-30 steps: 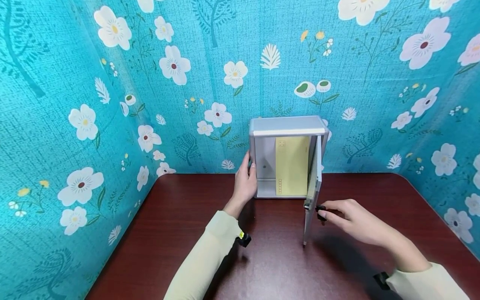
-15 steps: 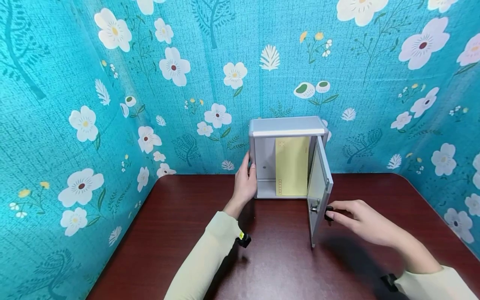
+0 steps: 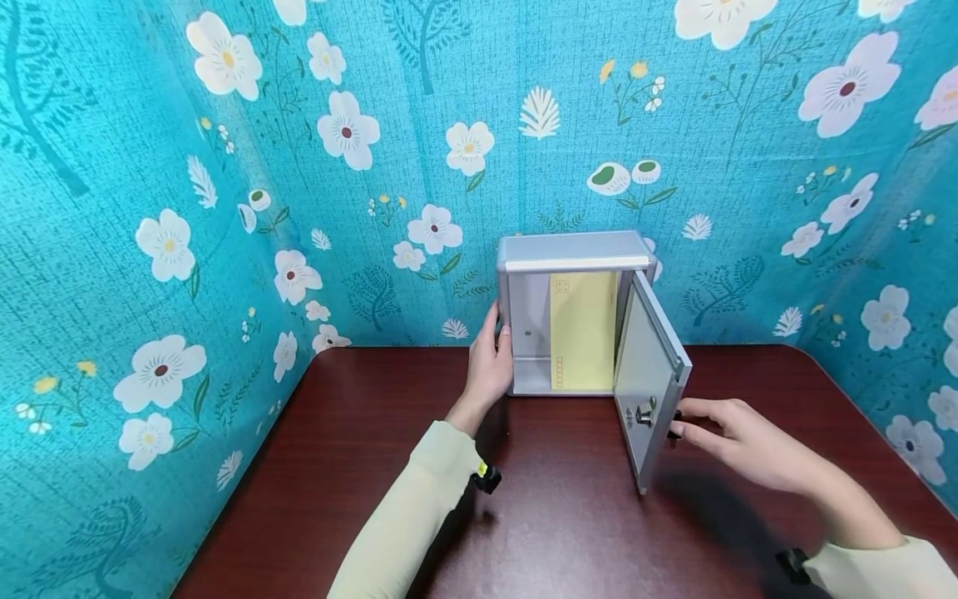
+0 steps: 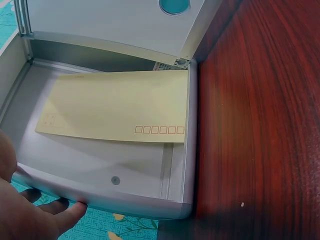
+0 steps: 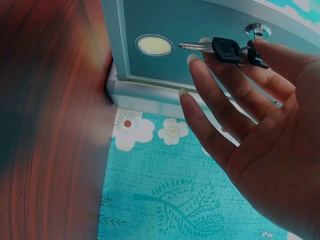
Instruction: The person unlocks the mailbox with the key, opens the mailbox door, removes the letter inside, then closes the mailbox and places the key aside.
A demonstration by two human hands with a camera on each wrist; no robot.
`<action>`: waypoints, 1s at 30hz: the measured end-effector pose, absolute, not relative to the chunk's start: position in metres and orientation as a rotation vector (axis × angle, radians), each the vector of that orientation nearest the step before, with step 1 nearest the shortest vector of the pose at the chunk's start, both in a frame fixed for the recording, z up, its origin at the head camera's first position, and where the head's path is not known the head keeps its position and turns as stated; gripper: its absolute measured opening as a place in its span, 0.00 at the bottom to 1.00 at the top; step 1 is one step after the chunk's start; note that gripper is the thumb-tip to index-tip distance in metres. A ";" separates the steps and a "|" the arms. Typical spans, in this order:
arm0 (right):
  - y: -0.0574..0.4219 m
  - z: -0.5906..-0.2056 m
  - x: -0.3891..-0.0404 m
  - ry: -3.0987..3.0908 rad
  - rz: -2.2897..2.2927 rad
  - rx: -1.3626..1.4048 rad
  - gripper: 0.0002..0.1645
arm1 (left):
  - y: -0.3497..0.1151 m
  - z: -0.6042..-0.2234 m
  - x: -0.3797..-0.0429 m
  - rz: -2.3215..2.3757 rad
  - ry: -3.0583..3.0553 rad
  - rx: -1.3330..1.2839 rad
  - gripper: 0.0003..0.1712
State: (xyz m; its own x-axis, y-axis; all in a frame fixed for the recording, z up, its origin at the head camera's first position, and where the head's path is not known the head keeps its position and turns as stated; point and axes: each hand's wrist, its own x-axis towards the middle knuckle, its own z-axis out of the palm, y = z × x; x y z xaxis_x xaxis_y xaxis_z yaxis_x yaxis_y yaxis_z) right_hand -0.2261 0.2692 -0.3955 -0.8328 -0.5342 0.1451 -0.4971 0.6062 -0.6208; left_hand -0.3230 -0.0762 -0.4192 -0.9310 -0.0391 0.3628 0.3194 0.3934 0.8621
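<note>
A grey metal mailbox (image 3: 576, 249) stands upright on the table, its hinged door (image 3: 653, 358) swung out on the right. Inside leans a yellow envelope (image 3: 587, 333); the left wrist view shows a row of red squares on the paper. My left hand (image 3: 490, 362) holds the box by its left side, thumb near the front edge and fingertips (image 4: 75, 212) on the outer wall. At the door's outer face, my right hand (image 3: 748, 437) pinches a black-headed key at the lock (image 5: 258, 30). A second key (image 5: 225, 50) lies across those fingers.
The dark red wooden table (image 3: 359, 466) extends around the box. Behind it hangs a teal flowered cloth (image 3: 419, 150), close to the mailbox's back. A lock cam (image 3: 644, 416) sticks out from the door's inner face.
The door has swung further outward to the right, with my right hand moving right along with it. My left hand, the mailbox body and the envelope have stayed in place.
</note>
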 end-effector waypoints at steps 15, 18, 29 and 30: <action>0.278 -0.398 -0.227 2.795 -1.028 -0.840 0.21 | -0.076 -0.419 -0.322 -1.550 -2.342 -0.245 0.33; 0.280 -0.397 -0.227 2.803 -1.036 -0.856 0.20 | -0.076 -0.418 -0.323 -1.548 -2.346 -0.237 0.33; 0.283 -0.398 -0.228 2.817 -1.036 -0.875 0.20 | -0.076 -0.417 -0.323 -1.553 -2.344 -0.240 0.33; 0.283 -0.398 -0.228 2.815 -1.032 -0.869 0.21 | -0.076 -0.418 -0.324 -1.553 -2.344 -0.238 0.32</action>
State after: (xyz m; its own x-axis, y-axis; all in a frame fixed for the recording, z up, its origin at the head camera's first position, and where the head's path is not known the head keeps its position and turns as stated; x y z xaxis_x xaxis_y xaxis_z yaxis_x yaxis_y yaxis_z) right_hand -0.2281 0.2826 -0.3980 -0.8449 -0.5083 0.1664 -0.4954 0.6264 -0.6018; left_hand -0.3235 -0.0762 -0.4176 -0.9355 -0.0360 0.3515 0.3097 0.3957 0.8646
